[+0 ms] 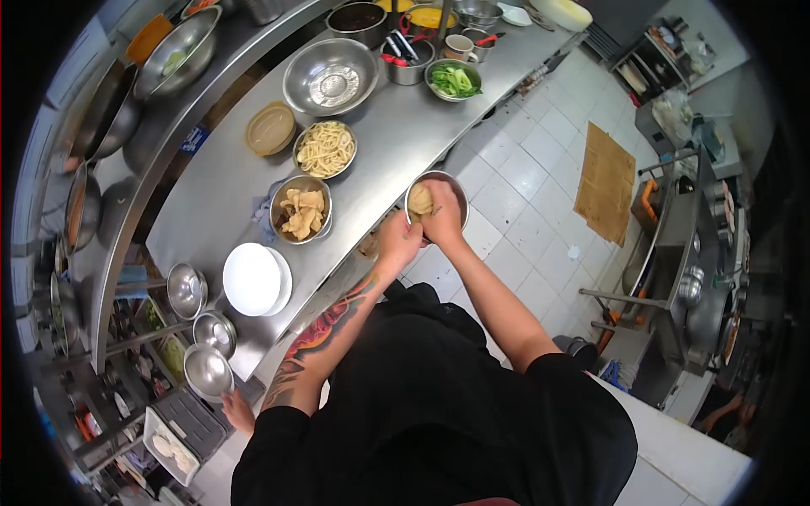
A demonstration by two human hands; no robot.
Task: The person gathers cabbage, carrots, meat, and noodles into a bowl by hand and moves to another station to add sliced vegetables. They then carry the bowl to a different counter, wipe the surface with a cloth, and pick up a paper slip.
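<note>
My left hand is closed on the near-left rim of a steel bowl, which is held off the counter's front edge above the floor. My right hand reaches down inside the same bowl. Its fingers curl beside a rounded tan lump of food and appear to grip it; the fingertips are partly hidden. On the counter close by are a steel bowl of thick pale noodles and another bowl of tan fried-looking pieces.
A steel counter runs along my left, bearing white plates, a large steel basin and a bowl of greens. Another person's hand touches a steel bowl. Cardboard lies on the tiled floor.
</note>
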